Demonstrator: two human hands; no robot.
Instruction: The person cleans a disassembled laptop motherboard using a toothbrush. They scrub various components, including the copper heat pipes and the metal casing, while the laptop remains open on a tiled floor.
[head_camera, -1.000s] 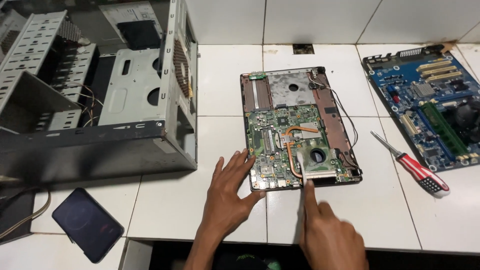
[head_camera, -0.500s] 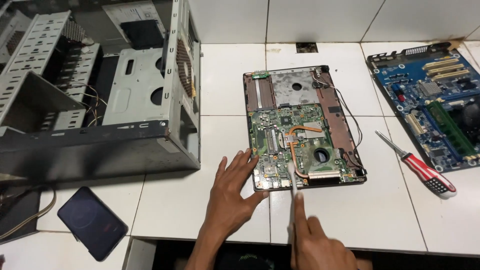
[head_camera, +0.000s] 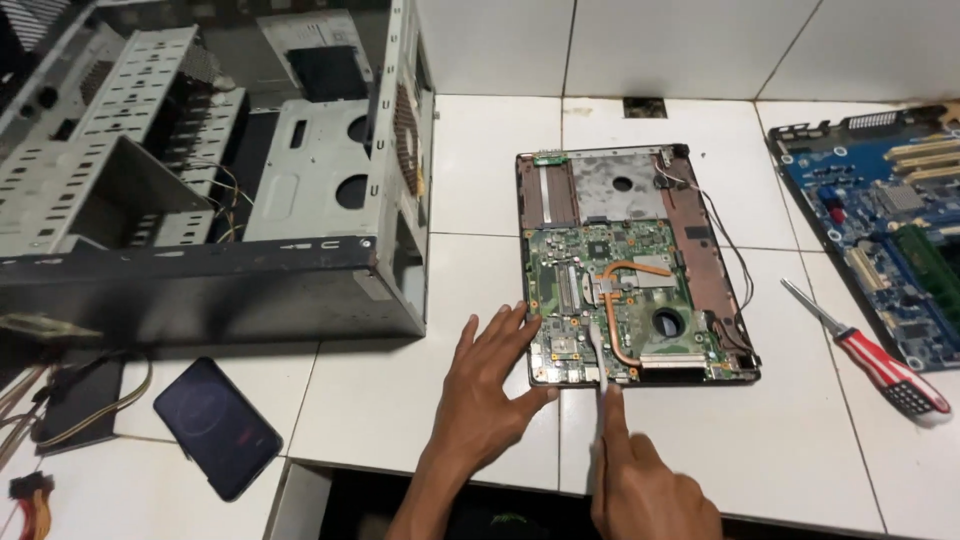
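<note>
An opened laptop base (head_camera: 700, 250) lies on the white tiled counter, its green motherboard (head_camera: 610, 300) and copper heat pipe (head_camera: 615, 300) exposed. My left hand (head_camera: 490, 400) rests flat with fingers spread beside the base's front left corner, the fingertips touching the board's edge. My right hand (head_camera: 640, 480) is at the bottom edge of the view. Its index finger is stretched out to the base's front rim, by a pale flat strip (head_camera: 598, 350), and its other fingers are curled. Neither hand holds anything I can see.
An open metal computer case (head_camera: 200, 200) lies on its side at left. A dark phone (head_camera: 217, 425) sits near the counter's front edge. At right are a red-handled screwdriver (head_camera: 870, 350) and a blue desktop motherboard (head_camera: 890, 230). Cables trail at the far left.
My right hand has drawn back toward me, its index fingertip sliding from the board to the base's front rim. My left hand has stayed beside the corner.
</note>
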